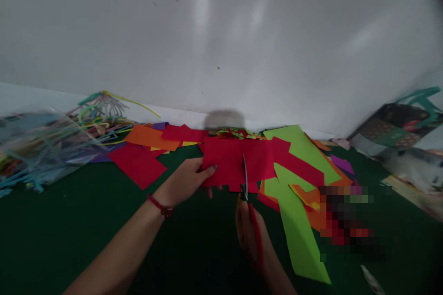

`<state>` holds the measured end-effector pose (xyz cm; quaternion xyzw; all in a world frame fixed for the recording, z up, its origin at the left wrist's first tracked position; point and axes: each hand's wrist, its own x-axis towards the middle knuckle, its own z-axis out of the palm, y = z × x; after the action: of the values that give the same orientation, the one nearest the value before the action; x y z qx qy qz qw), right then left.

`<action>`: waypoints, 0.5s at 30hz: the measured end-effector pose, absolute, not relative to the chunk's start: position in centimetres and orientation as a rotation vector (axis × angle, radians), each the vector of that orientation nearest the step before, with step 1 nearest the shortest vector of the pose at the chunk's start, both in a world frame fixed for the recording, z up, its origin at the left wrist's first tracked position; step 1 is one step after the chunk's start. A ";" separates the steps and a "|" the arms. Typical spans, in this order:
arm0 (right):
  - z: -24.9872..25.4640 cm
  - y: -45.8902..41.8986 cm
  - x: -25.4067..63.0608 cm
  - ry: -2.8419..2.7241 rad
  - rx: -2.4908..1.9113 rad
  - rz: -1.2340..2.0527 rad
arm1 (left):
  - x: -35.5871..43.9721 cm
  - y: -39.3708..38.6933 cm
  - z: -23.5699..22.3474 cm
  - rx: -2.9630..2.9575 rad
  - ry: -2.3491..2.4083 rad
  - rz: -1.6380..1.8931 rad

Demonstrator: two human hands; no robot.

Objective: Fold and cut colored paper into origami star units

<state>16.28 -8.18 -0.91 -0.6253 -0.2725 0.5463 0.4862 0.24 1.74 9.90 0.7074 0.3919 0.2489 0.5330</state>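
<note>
Fingers of left hand (188, 179) clamped on red sheet (223, 159), right hand (246, 226) clasping scissors (244, 192), green paper (298, 140) partly under red strip (304, 168).

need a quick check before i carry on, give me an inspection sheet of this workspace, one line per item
surface: dark green, visible in front and on the left
things: red sheet; scissors, one blade visible over the sheet, contact unclear
clutter: green paper, orange paper and other coloured pieces, some overlapping; clear plastic bag with coloured strips at left
hands: left hand grips the sheet's left edge; right hand holds the scissors
cables: nothing seen
surroundings: pale backdrop behind; bag with teal handles at far right; pixelated patch at right, contents unreadable
</note>
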 end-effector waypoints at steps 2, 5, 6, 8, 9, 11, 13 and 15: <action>-1.0 -8.2 16.3 -0.682 -1.552 1.344 | 0.2 1.8 9.9 1.681 0.931 0.594; -1.0 -8.3 16.4 -0.711 -1.571 1.340 | 0.3 1.7 10.1 1.681 0.946 0.587; -0.9 -8.3 16.4 -0.712 -1.566 1.330 | 0.3 1.7 10.2 1.683 0.953 0.584; -1.0 -8.3 16.4 -0.722 -1.550 1.315 | 0.3 1.6 10.2 1.690 0.964 0.580; -1.0 -8.3 16.4 -0.723 -1.548 1.318 | 0.3 1.6 10.2 1.695 0.967 0.576; -1.2 -8.2 16.6 -0.735 -1.551 1.313 | 0.2 1.7 10.2 1.704 0.965 0.579; -1.4 -8.1 16.7 -0.756 -1.546 1.313 | 0.2 1.8 10.0 1.708 0.957 0.587; -1.5 -8.1 16.9 -0.785 -1.535 1.276 | 0.2 1.8 9.9 1.706 0.943 0.593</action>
<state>16.88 -8.14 -1.54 -0.6285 -0.3213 0.5227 0.4780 0.21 1.84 9.92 0.7128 0.3940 0.2477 0.5247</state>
